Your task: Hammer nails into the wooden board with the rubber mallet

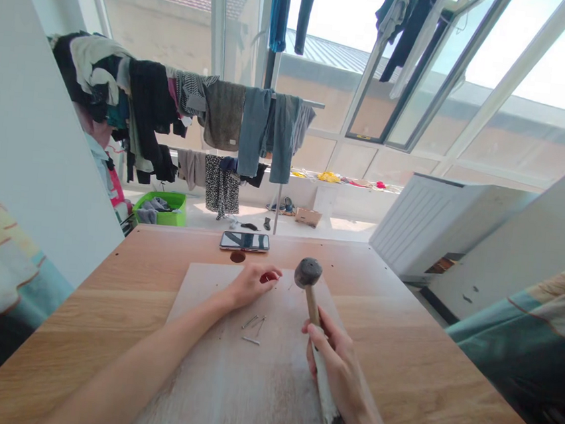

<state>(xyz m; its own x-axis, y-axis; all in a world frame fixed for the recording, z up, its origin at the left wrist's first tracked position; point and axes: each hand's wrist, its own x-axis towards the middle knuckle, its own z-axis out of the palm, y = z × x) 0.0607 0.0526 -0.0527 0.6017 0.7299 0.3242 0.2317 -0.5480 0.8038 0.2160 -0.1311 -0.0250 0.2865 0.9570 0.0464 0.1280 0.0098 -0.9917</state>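
Note:
My right hand point(333, 357) grips the wooden handle of a dark-headed mallet point(308, 272), holding it upright above the pale board point(245, 395). The board lies on a light wooden table point(401, 330). My left hand point(252, 286) rests on the board's far part with its fingers curled. A small red object point(269, 278) shows at those fingertips, and I cannot tell if it is held. Several metal nails point(252, 328) lie loose on the board between my hands.
A smartphone point(244, 241) lies face up near the table's far edge, beside a dark round spot point(237, 256). Beyond the table hang clothes on a drying rack point(221, 119). A green basket point(159, 208) stands on the floor, with a white cabinet point(443, 227) at the right.

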